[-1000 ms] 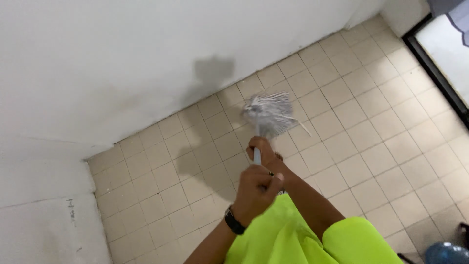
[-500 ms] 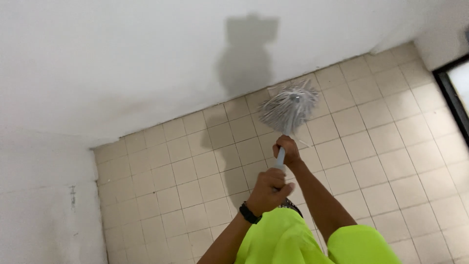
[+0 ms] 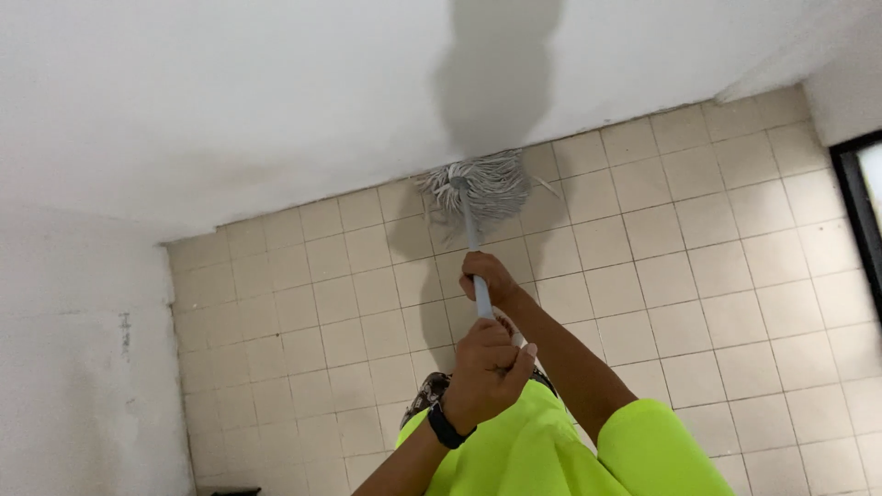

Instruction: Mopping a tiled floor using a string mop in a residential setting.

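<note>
I hold a mop with both hands. Its grey string mop head lies spread on the beige tiled floor, pressed against the foot of the white wall. The pale blue handle runs from the head back toward me. My right hand grips the handle further down, its arm in a bright yellow sleeve. My left hand, with a black wristband, is closed around the upper end of the handle.
The white wall meets a second white wall in a corner at the left. A dark door frame stands at the right edge. My shadow falls on the wall above the mop head.
The mop head has travelled away from me across the tiles, then left, and now lies at the wall's foot. Both hands kept their grip on the handle.
</note>
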